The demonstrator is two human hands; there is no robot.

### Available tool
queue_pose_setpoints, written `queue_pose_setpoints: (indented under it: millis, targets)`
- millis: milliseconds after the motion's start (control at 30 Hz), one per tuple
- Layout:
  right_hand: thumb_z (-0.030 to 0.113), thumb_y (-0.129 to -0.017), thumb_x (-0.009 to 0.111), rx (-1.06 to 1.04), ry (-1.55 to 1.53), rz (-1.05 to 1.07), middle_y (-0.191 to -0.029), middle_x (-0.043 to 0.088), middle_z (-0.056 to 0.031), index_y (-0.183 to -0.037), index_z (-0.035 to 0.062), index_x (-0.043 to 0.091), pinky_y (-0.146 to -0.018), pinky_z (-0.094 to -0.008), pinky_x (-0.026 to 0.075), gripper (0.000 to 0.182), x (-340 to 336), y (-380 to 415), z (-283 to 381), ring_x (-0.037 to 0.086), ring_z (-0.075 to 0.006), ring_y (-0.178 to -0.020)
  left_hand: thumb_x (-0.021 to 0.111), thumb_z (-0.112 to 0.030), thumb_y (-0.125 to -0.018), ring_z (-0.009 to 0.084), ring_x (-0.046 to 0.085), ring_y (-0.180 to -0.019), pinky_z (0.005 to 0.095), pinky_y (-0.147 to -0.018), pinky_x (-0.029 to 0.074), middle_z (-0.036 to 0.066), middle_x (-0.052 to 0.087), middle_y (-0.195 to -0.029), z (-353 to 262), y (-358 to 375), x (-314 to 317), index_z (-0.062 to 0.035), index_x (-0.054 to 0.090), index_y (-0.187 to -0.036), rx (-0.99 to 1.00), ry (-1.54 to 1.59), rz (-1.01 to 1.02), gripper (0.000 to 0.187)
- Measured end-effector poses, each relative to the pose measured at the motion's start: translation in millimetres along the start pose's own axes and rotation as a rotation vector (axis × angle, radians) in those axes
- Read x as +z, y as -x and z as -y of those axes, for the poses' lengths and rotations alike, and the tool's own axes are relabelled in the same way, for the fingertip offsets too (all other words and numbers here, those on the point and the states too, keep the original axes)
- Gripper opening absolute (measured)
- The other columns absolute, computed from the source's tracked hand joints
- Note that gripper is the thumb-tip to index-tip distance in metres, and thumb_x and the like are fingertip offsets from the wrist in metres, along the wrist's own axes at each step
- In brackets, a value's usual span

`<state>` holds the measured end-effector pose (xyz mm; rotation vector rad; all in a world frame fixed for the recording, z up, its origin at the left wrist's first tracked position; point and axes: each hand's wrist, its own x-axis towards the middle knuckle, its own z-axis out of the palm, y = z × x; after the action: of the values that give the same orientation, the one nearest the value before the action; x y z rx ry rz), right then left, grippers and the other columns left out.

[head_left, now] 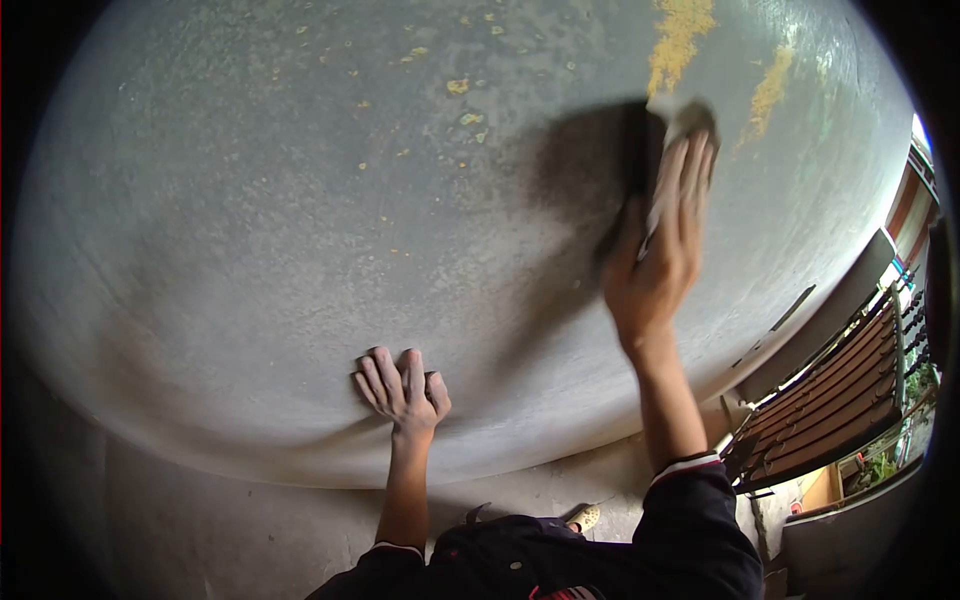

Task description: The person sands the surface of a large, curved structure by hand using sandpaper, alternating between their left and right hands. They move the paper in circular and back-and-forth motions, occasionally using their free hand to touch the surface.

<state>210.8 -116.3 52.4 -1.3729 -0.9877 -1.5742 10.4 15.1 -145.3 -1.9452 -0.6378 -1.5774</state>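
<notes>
A large, curved grey surface (300,250) fills most of the view, with yellow patches near its top right and small yellow spots near its top middle. My right hand (665,240) presses a greyish sheet or pad (690,118) against it, just below the yellow patches; the pad's exact kind is unclear. Lower down and to the left, my left hand (403,388) rests on the same surface with its fingers spread and nothing in it.
A slatted brown gate or railing (825,390) stands at the right. Below lies a grey floor (290,530), where a light-coloured shoe (585,518) shows beside my dark clothing.
</notes>
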Motion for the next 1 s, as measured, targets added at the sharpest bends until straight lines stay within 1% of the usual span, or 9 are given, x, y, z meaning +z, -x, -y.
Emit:
queue_pose_setpoints:
  millis: [100, 267, 367, 467, 500, 700, 800, 867, 1000]
  targets:
    - [0.006, -0.085, 0.043, -0.032, -0.005, 0.28, -0.124, 0.048, -0.023, -0.123, -0.0046, 0.046, -0.095, -0.0455, 0.04, 0.04, -18.6, 86.1, 26.7, 0.045, -0.0395, -0.116, 0.036, -0.028, -0.091, 0.044, 0.024, -0.129, 0.0537, -0.104, 0.016, 0.03, 0.031, -0.135, 2.3, 1.3, 1.4, 0.0006, 0.047, -0.125, 0.014, 0.008, -0.025, 0.045]
    - [0.011, -0.087, 0.044, 0.038, -0.004, 0.006, -0.129, 0.042, -0.0241, -0.127, -0.0043, 0.042, -0.097, -0.045, 0.039, 0.042, -7.9, -17.5, -9.9, 0.04, -0.0397, -0.121, 0.036, -0.025, -0.091, 0.0438, 0.026, -0.128, 0.0531, -0.104, 0.017, 0.029, 0.032, -0.134, -0.7, 0.7, 2.2, 0.0014, 0.046, -0.125, -0.003, 0.045, -0.033, 0.044]
    - [0.008, -0.086, 0.043, 0.008, -0.005, -0.022, -0.129, 0.043, -0.0237, -0.126, -0.0049, 0.043, -0.097, -0.0443, 0.039, 0.042, 3.5, 22.1, -9.4, 0.04, -0.0396, -0.121, 0.036, -0.023, -0.091, 0.0436, 0.027, -0.128, 0.0522, -0.104, 0.017, 0.029, 0.034, -0.133, -1.1, 4.0, 5.3, 0.0038, 0.046, -0.123, 0.0, 0.055, -0.054, 0.043]
    - [-0.005, -0.074, 0.04, -0.032, -0.003, 0.284, -0.131, 0.04, -0.025, -0.126, -0.0064, 0.041, -0.101, -0.0457, 0.033, 0.052, -20.9, 82.8, 19.1, 0.037, -0.0397, -0.123, 0.036, -0.021, -0.091, 0.0435, 0.028, -0.127, 0.0519, -0.105, 0.017, 0.03, 0.035, -0.132, -2.9, 6.3, 0.2, 0.0058, 0.048, -0.121, -0.009, 0.057, -0.049, 0.042]
    - [0.004, -0.081, 0.045, -0.077, 0.068, 0.246, -0.122, 0.05, -0.0214, -0.123, -0.0026, 0.047, -0.095, -0.0436, 0.041, 0.043, -18.1, 81.0, 6.4, 0.047, -0.0362, -0.116, 0.036, -0.021, -0.091, 0.0435, 0.028, -0.127, 0.052, -0.105, 0.017, 0.031, 0.035, -0.132, -3.9, 5.4, 2.1, 0.006, 0.048, -0.12, -0.01, 0.064, -0.062, 0.041]
    - [0.002, -0.08, 0.048, -0.02, -0.025, -0.01, -0.13, 0.043, -0.0222, -0.127, -0.0024, 0.042, -0.1, -0.043, 0.036, 0.048, 1.2, 12.1, -20.2, 0.04, -0.0372, -0.121, 0.036, -0.019, -0.09, 0.0435, 0.028, -0.127, 0.052, -0.104, 0.018, 0.031, 0.035, -0.132, -3.6, 3.8, 5.1, 0.0071, 0.049, -0.119, -0.012, 0.08, -0.081, 0.04]
    - [0.006, -0.086, 0.045, -0.066, -0.171, 0.342, -0.121, 0.051, -0.0194, -0.119, -0.0006, 0.052, -0.098, -0.0431, 0.038, 0.034, -27.2, 106.8, 16.0, 0.045, -0.0329, -0.118, 0.036, -0.019, -0.09, 0.0433, 0.028, -0.127, 0.0521, -0.104, 0.018, 0.031, 0.035, -0.132, -1.0, 6.4, 4.0, 0.007, 0.048, -0.119, 0.0, 0.075, -0.062, 0.041]
    - [0.007, -0.087, 0.046, -0.28, -0.112, 0.306, -0.122, 0.052, -0.0175, -0.12, 0.0003, 0.051, -0.098, -0.0429, 0.038, 0.035, -21.2, 100.4, -13.7, 0.046, -0.0326, -0.117, 0.036, -0.018, -0.09, 0.0432, 0.028, -0.127, 0.0519, -0.105, 0.018, 0.03, 0.035, -0.132, -0.6, 4.0, 6.6, 0.0069, 0.048, -0.119, 0.001, 0.07, -0.081, 0.041]
    - [0.005, -0.086, 0.045, -0.104, -0.116, 0.046, -0.127, 0.046, -0.0197, -0.124, -0.0009, 0.047, -0.102, -0.0437, 0.033, 0.038, -1.3, 40.4, -36.5, 0.041, -0.0344, -0.121, 0.036, -0.019, -0.089, 0.0393, 0.031, -0.128, 0.0493, -0.106, 0.017, 0.024, 0.039, -0.133, -4.1, 5.2, 7.4, -0.0012, 0.052, -0.12, -0.058, 0.108, -0.126, 0.039]
